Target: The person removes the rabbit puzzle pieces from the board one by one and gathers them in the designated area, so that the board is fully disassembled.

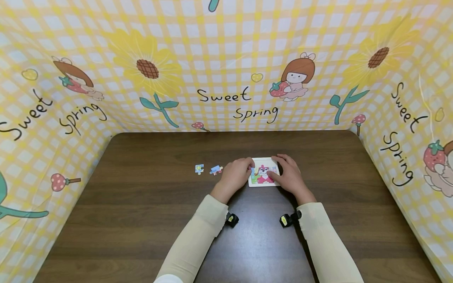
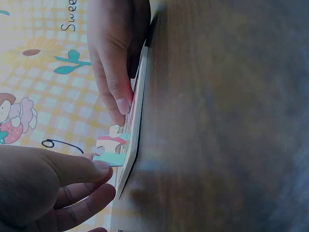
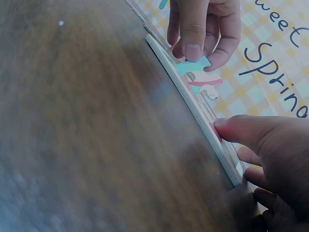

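Note:
A small white-framed jigsaw puzzle board with a pink cartoon animal lies flat on the table. At its left side my left hand pinches a puzzle piece between thumb and fingers. In the left wrist view that piece, turquoise, white and red, stands tilted up at the board's edge. My right hand holds the board's right side, its thumb pressed on the picture and its fingers along the outer edge. Part of the picture is hidden by both hands.
Two loose puzzle pieces, a blue-yellow one and a blue-pink one, lie left of the board on the brown wooden table. A yellow checked cloth walls in the table's back and sides.

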The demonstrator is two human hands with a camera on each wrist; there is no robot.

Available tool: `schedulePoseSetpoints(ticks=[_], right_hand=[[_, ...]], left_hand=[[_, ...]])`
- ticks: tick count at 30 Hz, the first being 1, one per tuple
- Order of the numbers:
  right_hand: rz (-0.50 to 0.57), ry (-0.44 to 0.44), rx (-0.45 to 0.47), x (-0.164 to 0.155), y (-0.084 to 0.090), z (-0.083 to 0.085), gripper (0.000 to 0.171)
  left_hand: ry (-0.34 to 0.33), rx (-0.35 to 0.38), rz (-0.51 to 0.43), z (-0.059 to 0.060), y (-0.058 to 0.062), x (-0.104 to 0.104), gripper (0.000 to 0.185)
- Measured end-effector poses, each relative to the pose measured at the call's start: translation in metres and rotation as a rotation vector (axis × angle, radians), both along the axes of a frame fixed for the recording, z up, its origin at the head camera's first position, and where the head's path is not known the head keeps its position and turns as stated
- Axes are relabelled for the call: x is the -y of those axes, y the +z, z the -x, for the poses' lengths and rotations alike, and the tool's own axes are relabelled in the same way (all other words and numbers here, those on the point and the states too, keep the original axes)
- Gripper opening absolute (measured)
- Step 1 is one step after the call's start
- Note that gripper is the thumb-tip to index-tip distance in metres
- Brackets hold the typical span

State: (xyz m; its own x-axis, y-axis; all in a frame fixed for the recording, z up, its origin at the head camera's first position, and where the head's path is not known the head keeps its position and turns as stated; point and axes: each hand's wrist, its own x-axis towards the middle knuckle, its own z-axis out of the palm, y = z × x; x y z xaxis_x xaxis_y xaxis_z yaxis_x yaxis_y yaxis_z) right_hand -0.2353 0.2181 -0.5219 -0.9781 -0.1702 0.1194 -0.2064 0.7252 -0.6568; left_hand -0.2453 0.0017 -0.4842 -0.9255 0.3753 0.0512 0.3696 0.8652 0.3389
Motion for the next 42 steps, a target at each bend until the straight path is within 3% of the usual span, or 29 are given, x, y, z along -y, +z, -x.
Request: schedulePoseSetpoints(ticks=[13, 25, 42], right_hand=[[-0.007, -0.003, 0.014, 0.0000, -0.0002, 0.0005, 0.061], [0.000, -0.004, 0.015, 0.0013, 0.0020, -0.0025, 0.061], [-0.002, 0.000, -0.004, 0.0005, 0.0009, -0.0022, 0.061]], left_hand=[[-0.016, 0.028, -0.002, -0.0017, 0.0000, 0.0023, 0.021], [-0.013, -0.016, 0.116, -0.0025, -0.0030, -0.0015, 0.028], [-0.095, -0.054, 0.267, 0.0041, 0.0022, -0.0022, 0.026]])
